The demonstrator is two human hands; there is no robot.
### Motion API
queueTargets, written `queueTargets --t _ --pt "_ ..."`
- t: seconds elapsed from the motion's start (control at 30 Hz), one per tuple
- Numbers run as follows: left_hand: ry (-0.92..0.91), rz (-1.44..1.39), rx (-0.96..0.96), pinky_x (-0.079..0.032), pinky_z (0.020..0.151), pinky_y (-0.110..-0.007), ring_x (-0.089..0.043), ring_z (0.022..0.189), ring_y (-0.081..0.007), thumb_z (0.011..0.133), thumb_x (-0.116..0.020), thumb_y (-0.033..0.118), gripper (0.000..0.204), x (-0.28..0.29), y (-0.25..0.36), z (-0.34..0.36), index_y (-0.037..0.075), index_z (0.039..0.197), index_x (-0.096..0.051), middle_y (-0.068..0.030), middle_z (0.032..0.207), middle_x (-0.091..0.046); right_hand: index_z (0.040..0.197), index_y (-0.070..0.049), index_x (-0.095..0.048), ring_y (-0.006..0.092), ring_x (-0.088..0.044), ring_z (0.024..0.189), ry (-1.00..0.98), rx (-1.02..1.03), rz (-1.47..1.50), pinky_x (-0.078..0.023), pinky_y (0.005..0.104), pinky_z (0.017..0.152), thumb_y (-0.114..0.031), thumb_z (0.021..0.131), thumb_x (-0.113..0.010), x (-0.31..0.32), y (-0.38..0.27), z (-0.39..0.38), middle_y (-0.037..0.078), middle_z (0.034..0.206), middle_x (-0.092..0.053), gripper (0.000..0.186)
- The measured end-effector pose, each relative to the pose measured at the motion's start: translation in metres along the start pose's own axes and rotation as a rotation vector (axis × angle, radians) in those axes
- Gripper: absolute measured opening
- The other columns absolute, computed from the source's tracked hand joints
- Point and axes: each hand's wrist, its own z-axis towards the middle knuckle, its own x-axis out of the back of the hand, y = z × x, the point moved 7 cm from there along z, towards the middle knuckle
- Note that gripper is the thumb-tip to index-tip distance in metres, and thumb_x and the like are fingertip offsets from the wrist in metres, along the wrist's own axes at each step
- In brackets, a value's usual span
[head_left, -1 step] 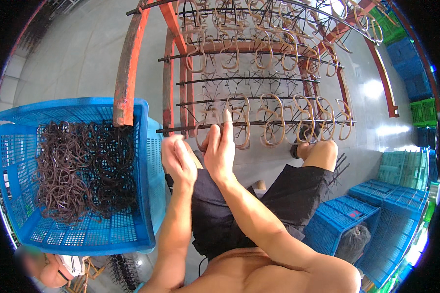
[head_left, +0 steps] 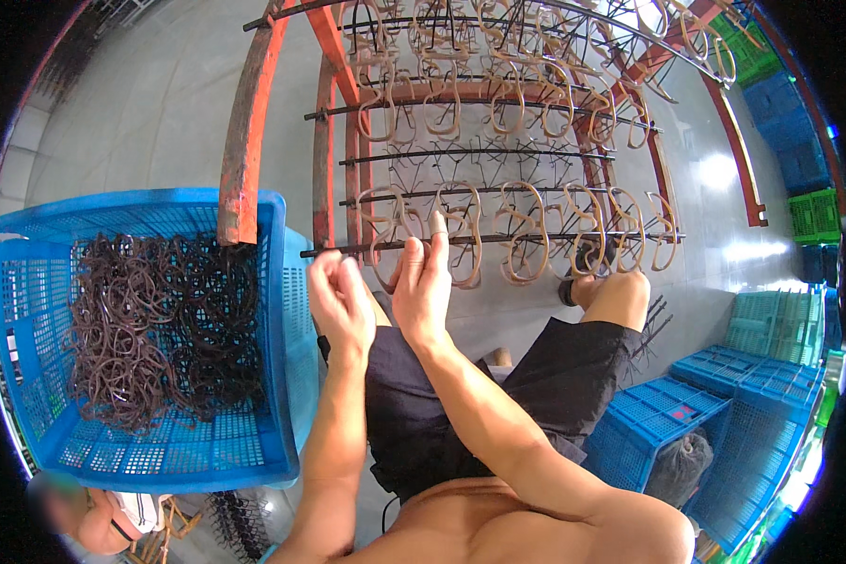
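Note:
Brown, rubbery-looking figure-eight loops (head_left: 524, 232) hang along black rods of an orange rack in front of me. My left hand (head_left: 343, 305) is at the left end of the nearest rod (head_left: 498, 242), its fingers curled inward and slightly blurred. Whether anything is inside them is hidden. Close beside it, my right hand (head_left: 423, 287) points up toward the leftmost loop (head_left: 376, 226), its index finger stretched out and wearing a pale covering at the tip. That loop passes partly behind the right hand; contact cannot be made out.
To my left stands a blue basket (head_left: 277, 329) piled with dark, tangled loops (head_left: 127, 324). An orange post (head_left: 240, 179) overhangs its corner. At right are stacked blue crates (head_left: 663, 414) and a dark bag (head_left: 679, 470). Another person (head_left: 99, 526) is at the lower left.
My left hand has shifted slightly up and left, toward the rod's end. The leftmost loop appears sharper. My right hand has hardly moved.

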Motion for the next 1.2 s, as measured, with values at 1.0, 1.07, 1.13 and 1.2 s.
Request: queueTargets --t 1.0,1.07,1.13,1.2 --pt "-0.268 -0.671 0.756 -0.039 0.055 -0.021 -0.049 0.057 -0.0077 0.087 -0.061 0.015 0.013 -0.021 -0.063 0.004 0.004 0.081 -0.058 -0.0004 0.066 -0.055 0.121 0.000 -0.049 0.0325 -0.064 0.067 0.095 0.272 -0.118 -0.050 0.0345 0.058 -0.012 0.093 -0.048 -0.035 0.002 0.000 0.022 0.083 -0.062 0.031" --pt "-0.275 -0.757 0.779 -0.041 0.056 -0.021 -0.051 0.059 -0.0082 0.087 -0.060 0.015 0.011 -0.024 -0.065 0.001 0.006 0.082 -0.058 -0.0008 0.068 -0.056 0.120 0.000 -0.050 0.0232 -0.061 0.062 0.073 0.344 -0.122 -0.048 0.0302 0.056 -0.010 0.093 -0.048 -0.034 0.000 0.002 0.018 0.075 -0.061 0.029" --pt "-0.295 -0.840 0.815 -0.042 0.058 -0.022 -0.052 0.061 -0.0092 0.088 -0.060 0.016 0.010 -0.027 -0.066 -0.001 0.006 0.083 -0.058 -0.0009 0.070 -0.057 0.120 0.000 -0.050 0.0229 -0.060 0.063 0.053 0.366 -0.139 -0.048 0.0298 0.057 -0.010 0.093 -0.048 -0.033 -0.002 0.003 0.018 0.076 -0.061 0.029" --pt "-0.313 -0.915 0.855 -0.043 0.061 -0.024 -0.053 0.063 -0.0103 0.088 -0.060 0.016 0.009 -0.031 -0.067 -0.003 0.007 0.084 -0.058 -0.0010 0.072 -0.057 0.120 0.001 -0.049 0.0318 -0.063 0.071 0.028 0.341 -0.169 -0.050 0.0334 0.060 -0.010 0.092 -0.048 -0.032 -0.003 0.005 0.023 0.084 -0.062 0.030"
